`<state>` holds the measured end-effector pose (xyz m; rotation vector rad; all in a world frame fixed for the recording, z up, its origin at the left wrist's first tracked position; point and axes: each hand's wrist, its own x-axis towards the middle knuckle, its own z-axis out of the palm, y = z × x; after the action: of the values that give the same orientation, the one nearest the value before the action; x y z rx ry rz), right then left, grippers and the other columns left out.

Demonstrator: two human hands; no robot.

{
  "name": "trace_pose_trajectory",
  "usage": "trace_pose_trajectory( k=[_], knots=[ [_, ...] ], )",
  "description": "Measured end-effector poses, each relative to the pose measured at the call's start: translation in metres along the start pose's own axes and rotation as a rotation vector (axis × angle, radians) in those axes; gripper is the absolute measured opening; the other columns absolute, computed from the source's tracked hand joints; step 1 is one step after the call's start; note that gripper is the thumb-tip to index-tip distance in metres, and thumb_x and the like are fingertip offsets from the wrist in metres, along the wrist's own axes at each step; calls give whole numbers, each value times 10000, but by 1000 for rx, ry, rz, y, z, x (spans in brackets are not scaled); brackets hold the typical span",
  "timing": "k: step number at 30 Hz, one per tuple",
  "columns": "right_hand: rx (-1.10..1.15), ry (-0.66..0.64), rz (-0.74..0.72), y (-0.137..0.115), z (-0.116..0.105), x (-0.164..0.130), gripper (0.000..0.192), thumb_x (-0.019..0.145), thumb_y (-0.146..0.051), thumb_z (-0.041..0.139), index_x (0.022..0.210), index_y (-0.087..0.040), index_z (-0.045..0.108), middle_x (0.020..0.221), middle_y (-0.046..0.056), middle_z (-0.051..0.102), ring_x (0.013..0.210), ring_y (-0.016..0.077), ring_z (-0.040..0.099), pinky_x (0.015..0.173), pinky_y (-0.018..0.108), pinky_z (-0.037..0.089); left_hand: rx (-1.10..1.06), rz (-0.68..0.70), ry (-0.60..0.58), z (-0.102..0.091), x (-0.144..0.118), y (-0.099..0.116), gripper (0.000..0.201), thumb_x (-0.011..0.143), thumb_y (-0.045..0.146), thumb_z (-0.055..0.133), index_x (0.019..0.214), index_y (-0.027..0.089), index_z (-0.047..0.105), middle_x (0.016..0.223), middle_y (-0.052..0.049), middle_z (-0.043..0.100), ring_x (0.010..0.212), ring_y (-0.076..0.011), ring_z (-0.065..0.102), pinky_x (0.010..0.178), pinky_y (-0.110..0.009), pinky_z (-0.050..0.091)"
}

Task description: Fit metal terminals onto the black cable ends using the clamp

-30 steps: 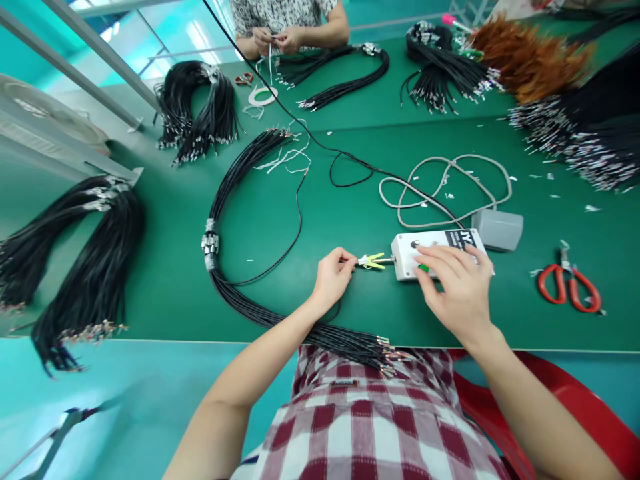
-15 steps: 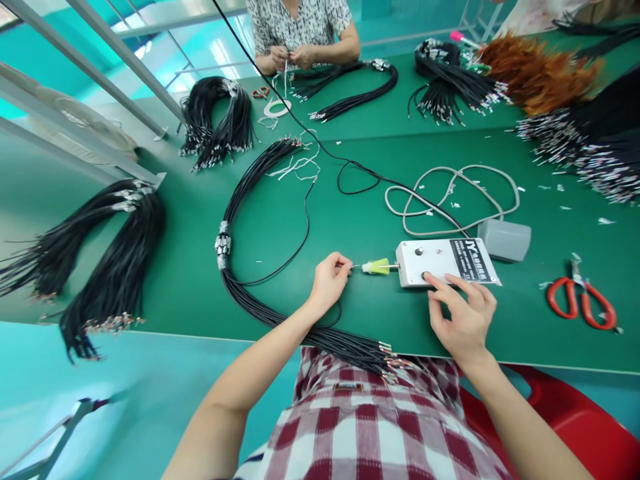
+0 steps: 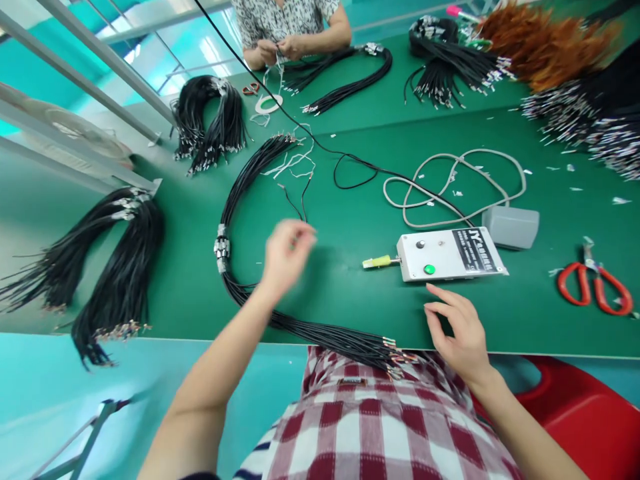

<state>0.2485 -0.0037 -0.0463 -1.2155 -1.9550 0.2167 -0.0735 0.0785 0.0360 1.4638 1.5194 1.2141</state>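
Head view: left hand (image 3: pixel 286 257) is motion-blurred, raised over the green table (image 3: pixel 310 293), fingers curled loosely together near the thumb; can't tell whether they pinch the thin black wire (image 3: pixel 295 200) whose loose ends lie just beyond the fingertips. Right hand (image 3: pixel 457 333) sits at the near table edge, fingers spread and relaxed, gripping nothing, index finger pointing toward the white control box (image 3: pixel 450 253) but apart from it. Box lies flat just ahead of the right hand, green button lit on top, yellow-green tip (image 3: pixel 377 262) sticking out of its left end. Long black cable bundle (image 3: pixel 235 200) curves from mid-table, past a taped metal cluster, under the left forearm to the person's lap. Grey pedal (image 3: pixel 513 227) with looped grey cord sits just behind the box. Red scissors (image 3: pixel 593 290) lie well to the right. More black cable bundles (image 3: pixel 115 260) lie far left. Across the table a co-worker's hands (image 3: pixel 280 48) work on wires.
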Motion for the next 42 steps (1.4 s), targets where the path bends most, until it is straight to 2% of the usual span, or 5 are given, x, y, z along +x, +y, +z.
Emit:
trace_pose_trajectory(
  k=[4,6,14,21,42],
  knots=[
    [44,-42,6,-1,-1,2,217,864,-94,640,1029,-235,646,1225,115,708,1057,268,679,909,479,543,172,221,-781,45,-68,-8,58,859,243,699,851,188,684,933,-73,681,887,-200,609,825,-326,503],
    [83,-50,29,-4,-2,4,199,874,-109,636,1023,-240,655,1204,106,718,1056,265,682,914,479,544,260,256,-925,55,-84,-10,142,950,182,539,923,182,678,971,-94,675,937,-210,596,869,-346,482],
    [458,-237,351,-35,12,28,159,942,-273,610,1076,-253,694,1072,58,753,976,222,715,892,401,596,-59,-98,-539,54,-72,0,139,904,293,629,928,170,689,860,-57,682,774,-158,618,711,-259,491],
    [718,-215,503,-53,26,51,189,929,-341,638,1072,-229,690,957,53,759,886,205,735,809,359,619,-404,-430,-430,60,-73,11,392,811,492,718,913,115,688,660,-46,682,418,-75,502,433,-210,388],
    [148,-89,-97,-57,28,44,498,912,-96,581,1370,-294,576,1062,76,718,889,214,694,776,376,582,-453,-350,-296,66,-72,6,335,838,444,700,919,122,656,670,-23,666,450,-63,481,454,-210,393]
  ],
)
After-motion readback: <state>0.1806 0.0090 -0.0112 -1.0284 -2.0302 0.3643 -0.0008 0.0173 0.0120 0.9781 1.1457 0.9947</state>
